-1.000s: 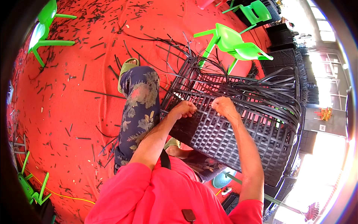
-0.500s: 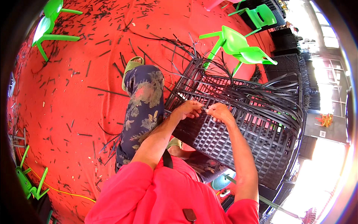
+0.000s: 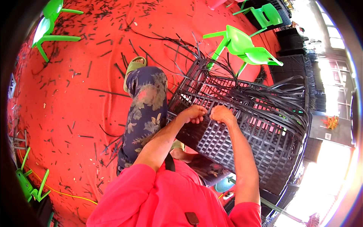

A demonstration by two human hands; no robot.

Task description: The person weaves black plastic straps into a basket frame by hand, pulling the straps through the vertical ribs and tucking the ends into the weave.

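A black woven basket-like piece [image 3: 242, 140] made of flat plastic strips leans across my lap, tightly woven on its lower side and more open above. My left hand [image 3: 195, 114], fingers curled in a pinch, hovers over its upper left part. Close beside it, my right hand [image 3: 222, 114] is closed over the weave with its knuckles up, fingertips tucked out of sight. Anything pinched in either hand is too small or hidden to make out. Long loose black strips [image 3: 261, 99] hang in a thick bundle over the far side.
Cut black strip pieces litter the red floor [image 3: 75, 102]. A bright green chair [image 3: 239, 42] stands just beyond the weave, with another green chair [image 3: 266, 16] behind. More green chairs [image 3: 47, 28] are at the left. Dark woven goods [image 3: 289, 68] are stacked at right. A yellow cable [image 3: 64, 193] crosses lower left.
My right hand has turned so its fingertips are more hidden, and its forearm has shifted slightly left. My left hand has dipped a little. The woven piece has barely moved.
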